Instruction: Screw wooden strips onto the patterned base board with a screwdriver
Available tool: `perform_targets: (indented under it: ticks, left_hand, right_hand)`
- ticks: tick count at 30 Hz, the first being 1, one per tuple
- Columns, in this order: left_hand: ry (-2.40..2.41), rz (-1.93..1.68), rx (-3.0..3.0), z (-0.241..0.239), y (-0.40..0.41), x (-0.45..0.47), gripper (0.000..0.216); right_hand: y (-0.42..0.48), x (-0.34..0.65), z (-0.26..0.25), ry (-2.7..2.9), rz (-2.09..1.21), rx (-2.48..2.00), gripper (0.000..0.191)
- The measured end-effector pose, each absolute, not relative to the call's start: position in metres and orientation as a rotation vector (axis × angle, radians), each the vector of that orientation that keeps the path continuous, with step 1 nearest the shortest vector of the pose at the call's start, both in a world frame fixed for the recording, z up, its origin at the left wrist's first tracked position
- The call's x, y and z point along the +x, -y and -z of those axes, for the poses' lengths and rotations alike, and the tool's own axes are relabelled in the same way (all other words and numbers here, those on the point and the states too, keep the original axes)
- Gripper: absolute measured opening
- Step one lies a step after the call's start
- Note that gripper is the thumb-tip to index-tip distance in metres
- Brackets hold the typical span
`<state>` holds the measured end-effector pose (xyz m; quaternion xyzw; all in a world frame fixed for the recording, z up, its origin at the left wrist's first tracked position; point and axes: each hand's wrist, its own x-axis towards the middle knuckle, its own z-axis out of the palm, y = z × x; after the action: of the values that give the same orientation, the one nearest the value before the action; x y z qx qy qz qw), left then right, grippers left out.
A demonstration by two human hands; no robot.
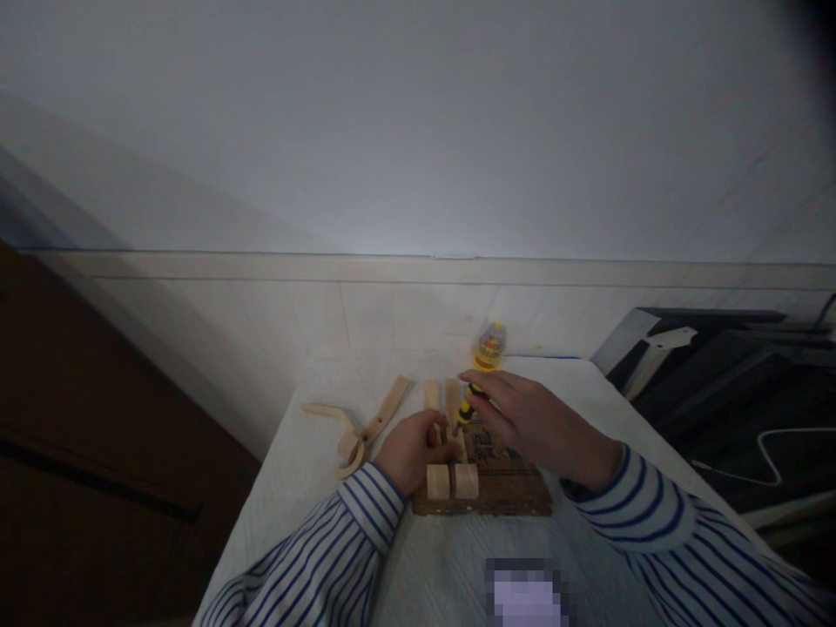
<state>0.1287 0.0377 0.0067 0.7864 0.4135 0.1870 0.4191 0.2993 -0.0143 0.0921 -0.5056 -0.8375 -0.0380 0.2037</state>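
My right hand (522,420) is closed round the yellow and black handle of a screwdriver (466,409). Its tip points down at a pale wooden piece (455,444); whether it touches a screw there is too small to tell. From the left, my left hand (414,448) pinches that wooden piece, its fingertips beside the tip. Under both hands lies a worn brown board (515,488) with dark printed characters. Two wooden blocks, a left one (438,482) and a right one (466,482), stand at its near edge. Wooden strips (432,394) extend behind my left hand.
Left of the board lies a jointed wooden assembly (362,435) with long arms and a curved part. A clear container with yellow parts (489,345) stands at the back, by the wall. Dark panels (718,374) and a white cable (777,457) are off to the right.
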Motion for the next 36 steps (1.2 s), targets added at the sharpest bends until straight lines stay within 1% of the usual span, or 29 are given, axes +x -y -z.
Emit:
perform_targets:
  ticks: [7, 18, 22, 26, 29, 36]
  left_hand:
    - [-1.034, -0.505, 1.992, -0.004, -0.037, 0.130, 0.035]
    - [-1.011, -0.533, 1.999, 0.004, -0.039, 0.131, 0.040]
    - [-1.001, -0.527, 2.000, 0.003, -0.040, 0.130, 0.037]
    - [-1.013, -0.509, 1.998, 0.002, -0.041, 0.129, 0.039]
    - [-1.016, -0.510, 2.006, 0.001, -0.041, 0.128, 0.038]
    - [-1.030, -0.509, 2.028, 0.002, -0.041, 0.129, 0.035]
  right_hand:
    - [0.014, 0.296, -0.095, 2.350, 0.112, -1.433, 0.026]
    - [0.009, 0.296, -0.088, 2.303, 0.096, -1.363, 0.025]
    - [0.010, 0.297, -0.088, 2.278, 0.092, -1.390, 0.028]
    - [0.013, 0.296, -0.091, 2.284, 0.117, -1.421, 0.032]
    - [0.014, 0.295, -0.093, 2.319, 0.076, -1.410, 0.035]
    - [0.010, 0.294, -0.093, 2.348, 0.030, -1.360, 0.034]
